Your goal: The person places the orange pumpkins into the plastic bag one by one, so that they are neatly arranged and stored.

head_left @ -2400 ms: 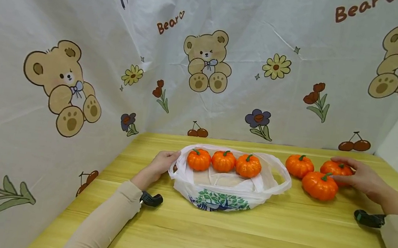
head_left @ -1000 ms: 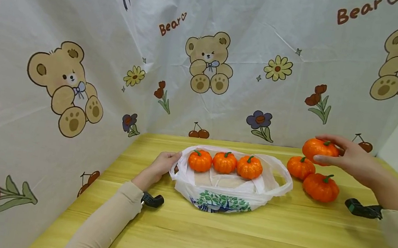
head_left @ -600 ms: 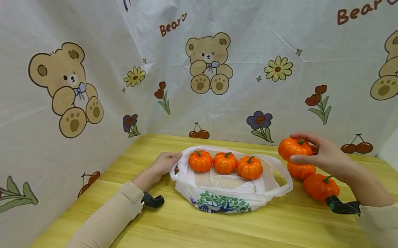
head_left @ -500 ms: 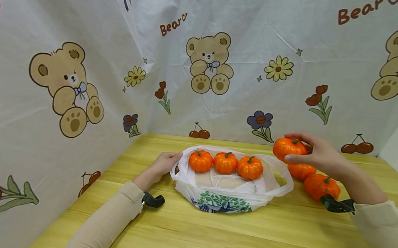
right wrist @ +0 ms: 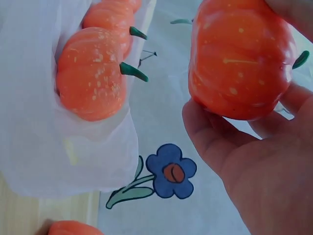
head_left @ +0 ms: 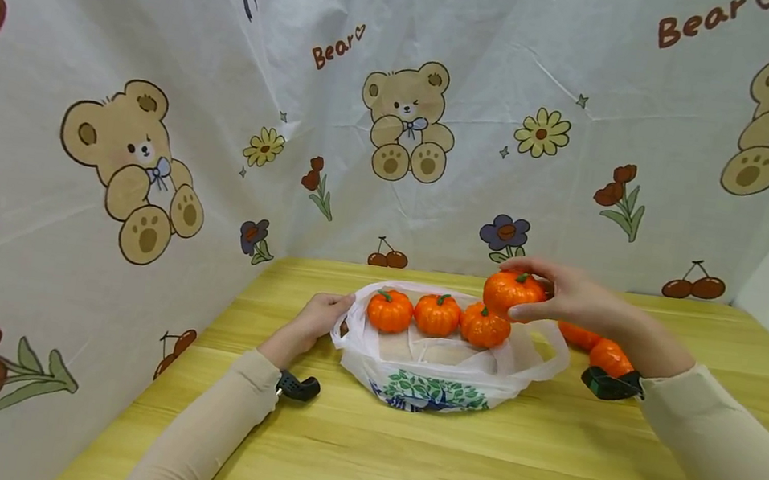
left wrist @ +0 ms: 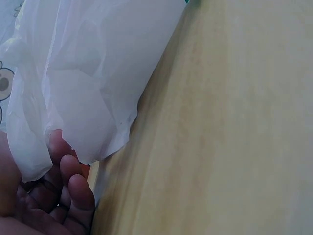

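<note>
Left forearm (head_left: pixel 209 420), beige-sleeved, runs roughly parallel to left edge of tabletop (head_left: pixel 398 469). Left hand (head_left: pixel 318 317) low near back left corner, thumb and curled fingers pinching. Right forearm (head_left: pixel 726 471), likewise sleeved, slants inward from right side. Right hand (head_left: pixel 570 298) raised above tabletop toward back edge, thumb and fingers curved in grip.

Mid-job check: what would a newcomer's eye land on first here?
Probably the orange pumpkin held up in the right grip, near the right end of the white bag. Next, three more pumpkins in a row inside that bag, whose left edge the left grip holds. Then the pale backdrop behind the table, printed with teddy bears.
</note>
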`<state>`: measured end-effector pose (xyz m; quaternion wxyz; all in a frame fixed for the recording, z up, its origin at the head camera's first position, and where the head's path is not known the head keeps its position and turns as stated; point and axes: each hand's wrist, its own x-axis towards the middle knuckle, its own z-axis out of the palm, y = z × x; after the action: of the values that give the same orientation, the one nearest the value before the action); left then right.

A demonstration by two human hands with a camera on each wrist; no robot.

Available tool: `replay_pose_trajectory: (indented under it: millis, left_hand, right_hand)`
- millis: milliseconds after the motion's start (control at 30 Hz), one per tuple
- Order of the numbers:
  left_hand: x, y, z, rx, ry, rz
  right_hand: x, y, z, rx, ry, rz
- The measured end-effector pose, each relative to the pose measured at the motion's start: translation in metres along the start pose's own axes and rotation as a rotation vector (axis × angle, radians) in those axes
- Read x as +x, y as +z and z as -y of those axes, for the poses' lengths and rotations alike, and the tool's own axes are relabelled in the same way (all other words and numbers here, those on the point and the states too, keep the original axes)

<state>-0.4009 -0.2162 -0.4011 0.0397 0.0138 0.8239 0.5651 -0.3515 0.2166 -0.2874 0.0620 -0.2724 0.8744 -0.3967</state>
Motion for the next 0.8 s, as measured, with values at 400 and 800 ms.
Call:
replay_pose_trajectory:
  millis: [400, 800]
  left_hand:
    - [-0.001, 0.001, 0.000, -0.001, 0.002, -0.004]
    - [0.003, 0.000, 0.002, -0.007, -0.004, 0.005]
  right_hand:
    - [0.034, 0.019, 0.018, -0.073, -0.061, 0.159]
    - [0.074, 0.048, 0.012, -0.127, -0.180, 0.201]
